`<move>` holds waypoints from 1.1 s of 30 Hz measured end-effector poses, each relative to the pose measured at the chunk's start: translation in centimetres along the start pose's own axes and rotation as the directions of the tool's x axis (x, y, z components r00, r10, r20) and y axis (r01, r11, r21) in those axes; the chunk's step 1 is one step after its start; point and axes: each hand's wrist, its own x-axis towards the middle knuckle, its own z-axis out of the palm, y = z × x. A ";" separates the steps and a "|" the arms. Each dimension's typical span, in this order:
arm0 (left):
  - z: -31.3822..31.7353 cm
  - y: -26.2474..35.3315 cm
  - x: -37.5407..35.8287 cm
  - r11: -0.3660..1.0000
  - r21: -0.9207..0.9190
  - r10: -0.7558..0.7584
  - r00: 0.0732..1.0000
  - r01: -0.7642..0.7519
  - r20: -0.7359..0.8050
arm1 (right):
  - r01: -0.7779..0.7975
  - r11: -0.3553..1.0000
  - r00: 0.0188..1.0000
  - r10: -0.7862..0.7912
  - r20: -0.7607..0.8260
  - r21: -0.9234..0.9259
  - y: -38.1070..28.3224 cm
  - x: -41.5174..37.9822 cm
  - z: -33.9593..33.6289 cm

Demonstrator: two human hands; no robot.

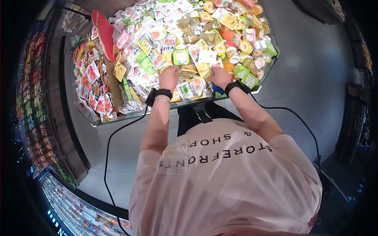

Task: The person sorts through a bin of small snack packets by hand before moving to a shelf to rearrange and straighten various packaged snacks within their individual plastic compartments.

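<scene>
Both my hands reach over the near edge of a glass-sided bin [179, 104] heaped with small packaged snacks. My left hand [169, 78] is closed, its fingertips at a yellow see-through packet [189, 71]; what it grips is hidden. Curled in at the other side of that packet, my right hand [220, 77] is closed too, beside a yellow packet [204, 70]. What its fingers hold cannot be made out. A green-rimmed jelly cup [181, 56] lies just beyond my hands. White fruit-print sachets [197, 83] lie between my wrists, and a blue item [217, 89] shows under my right hand.
A red board [104, 35] stands at the left by a cardboard divider [112, 82], beyond which red-and-white packets [92, 72] are piled. Black cables [108, 157] run from bands on both wrists. Snack shelves [35, 102] line the left side.
</scene>
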 end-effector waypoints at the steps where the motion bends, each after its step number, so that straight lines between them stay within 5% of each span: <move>1: -0.7 0.2 0.3 0.999 -0.003 0.038 0.999 -0.038 0.002 | 0.071 0.997 0.996 -0.073 0.046 0.043 0.5 0.1 -0.2; 7: -2.3 0.0 3.0 1.000 0.014 0.003 1.000 -0.002 -0.028 | 0.137 0.988 0.981 -0.125 -0.148 0.072 0.2 -0.8 -2.8; 10: -1.5 -1.7 3.6 0.985 -0.095 -0.122 0.971 0.143 0.203 | 0.130 0.990 0.981 -0.121 -0.154 0.051 0.9 -0.5 -3.2; 15: 0.7 -3.6 4.9 0.987 -0.038 -0.152 0.979 0.158 0.135 | 0.251 0.968 0.954 -0.247 -0.171 0.000 1.0 0.4 -2.7; 17: 2.3 -4.1 5.7 0.926 -0.298 -0.213 0.973 0.231 0.093 | 0.153 0.988 0.974 -0.156 -0.166 -0.027 0.3 1.0 -2.5; 22: 4.5 -2.2 5.2 0.809 -0.404 -0.392 0.904 0.427 0.170 | 0.245 0.969 0.963 -0.246 -0.107 -0.024 0.3 1.0 -2.9; 27: 4.2 -2.2 1.8 0.893 -0.405 -0.262 0.958 0.195 -0.115 | 0.320 0.943 0.889 -0.331 -0.316 -0.089 1.4 -0.3 -3.9; 29: 2.8 -2.1 0.6 0.975 -0.153 -0.196 0.952 0.163 -0.234 | 0.336 0.933 0.851 -0.358 -0.385 -0.125 1.1 -1.0 -5.1; 33: 1.8 -2.2 -1.3 0.996 0.015 -0.082 0.990 0.085 -0.110 | 0.381 0.907 0.824 -0.422 -0.379 -0.182 0.8 -1.5 -5.6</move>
